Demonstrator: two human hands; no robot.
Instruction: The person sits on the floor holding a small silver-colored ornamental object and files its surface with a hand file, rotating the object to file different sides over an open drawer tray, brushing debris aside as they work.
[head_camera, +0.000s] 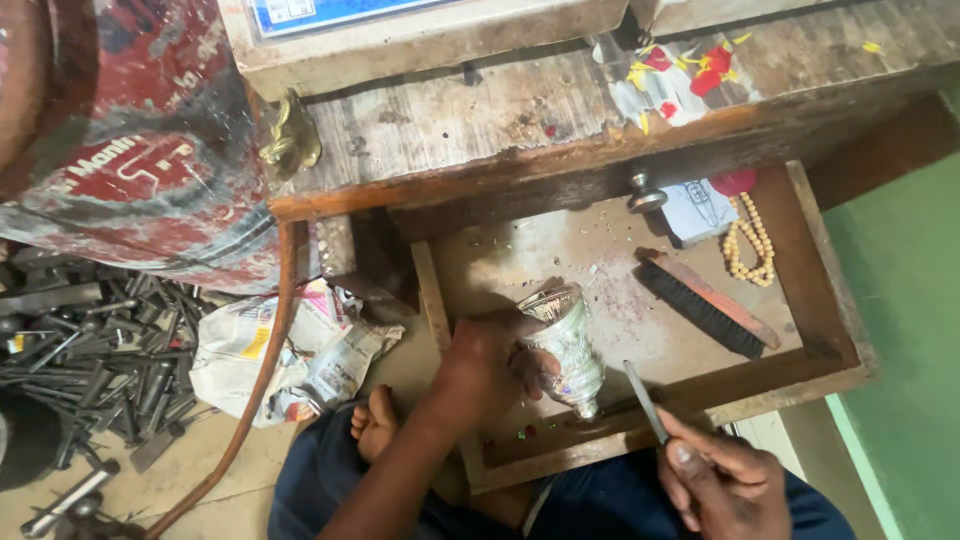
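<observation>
Your left hand (478, 372) is closed around an embossed silver vessel (568, 345), held tilted over the open wooden drawer (815, 300) with its narrow end toward the near rail; the fingers behind the vessel are hidden, so the grip's full extent cannot be confirmed; your right hand (722, 480) pinches a slim grey metal tool (645, 400), its tip pointing toward the vessel but apart from it; the tool's lower end is covered by your fingers; the hand itself is cut off at the bottom edge; in the drawer lie a dark-bristled brush (708, 305) and a string of pale beads (752, 243); a red gas cylinder (130, 140) is cropped at the left; beneath it a heap of dark metal tools (90, 350), individually hard to distinguish.
</observation>
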